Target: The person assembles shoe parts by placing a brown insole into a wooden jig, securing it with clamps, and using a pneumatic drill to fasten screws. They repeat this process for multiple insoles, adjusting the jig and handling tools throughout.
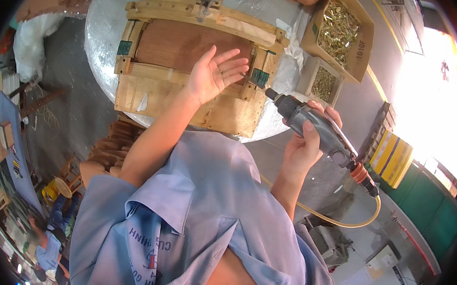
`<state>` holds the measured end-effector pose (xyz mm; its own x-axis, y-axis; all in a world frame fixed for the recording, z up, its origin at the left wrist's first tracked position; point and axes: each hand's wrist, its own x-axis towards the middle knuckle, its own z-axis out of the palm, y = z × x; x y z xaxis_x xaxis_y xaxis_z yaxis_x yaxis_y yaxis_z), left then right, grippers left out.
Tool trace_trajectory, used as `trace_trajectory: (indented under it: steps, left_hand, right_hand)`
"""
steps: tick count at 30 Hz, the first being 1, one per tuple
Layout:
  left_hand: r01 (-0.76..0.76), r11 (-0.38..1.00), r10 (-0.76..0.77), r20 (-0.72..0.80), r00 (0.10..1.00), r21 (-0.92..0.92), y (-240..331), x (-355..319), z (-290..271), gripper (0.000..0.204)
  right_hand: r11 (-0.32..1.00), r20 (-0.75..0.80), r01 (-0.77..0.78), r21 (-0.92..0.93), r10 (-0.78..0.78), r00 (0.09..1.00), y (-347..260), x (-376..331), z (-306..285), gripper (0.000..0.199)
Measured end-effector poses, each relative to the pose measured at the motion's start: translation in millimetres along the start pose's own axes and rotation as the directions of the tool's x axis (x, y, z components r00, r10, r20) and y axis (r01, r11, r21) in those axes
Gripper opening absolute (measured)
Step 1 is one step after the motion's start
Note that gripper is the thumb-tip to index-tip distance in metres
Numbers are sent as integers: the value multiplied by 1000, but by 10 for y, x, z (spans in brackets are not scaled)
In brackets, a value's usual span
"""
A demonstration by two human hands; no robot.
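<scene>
My left hand [210, 79] is open, palm turned up and fingers apart, above a wooden jig [178, 97]; nothing lies in it. Inside the jig's pale frame sits a flat reddish-brown wood panel [166, 43], partly hidden by that hand. Wrapped around a grey air screwdriver [299, 115], my right hand [307, 142] holds it to the right of the jig. The tool's dark nose points up-left toward a green block [260, 77] at the jig's right corner; contact cannot be made out. A second green block [124, 48] is on the left side.
A round plastic-wrapped surface [101, 54] carries the jig. To its right stand a cardboard box [311, 39] of brass-coloured screws and a smaller box [337, 92] of small hardware. A yellow air hose [334, 222] loops below the tool. Another person [48, 252] is far lower left.
</scene>
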<state>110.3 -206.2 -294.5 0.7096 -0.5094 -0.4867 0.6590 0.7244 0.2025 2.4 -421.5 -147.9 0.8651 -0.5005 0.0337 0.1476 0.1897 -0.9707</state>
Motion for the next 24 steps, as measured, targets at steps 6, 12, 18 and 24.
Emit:
trace_trajectory:
  steps: [6, 12, 18, 24]
  left_hand:
    - [25, 999, -29, 138, 990, 32, -284, -329, 245, 75]
    - [46, 998, -56, 196, 979, 53, -389, -427, 380, 75]
    - [69, 991, -82, 116, 990, 116, -506, -415, 295, 57]
    - [150, 964, -206, 257, 944, 220, -536, -400, 88, 34]
  right_hand:
    - [994, 40, 85, -74, -82, 996, -91, -347, -87, 59]
    - [988, 24, 139, -61, -138, 990, -173, -549, -170, 58]
    - [996, -64, 76, 42, -73, 995, -336, -623, -281, 58]
    - [985, -155, 0, 172, 27, 988, -451, -599, -425, 59]
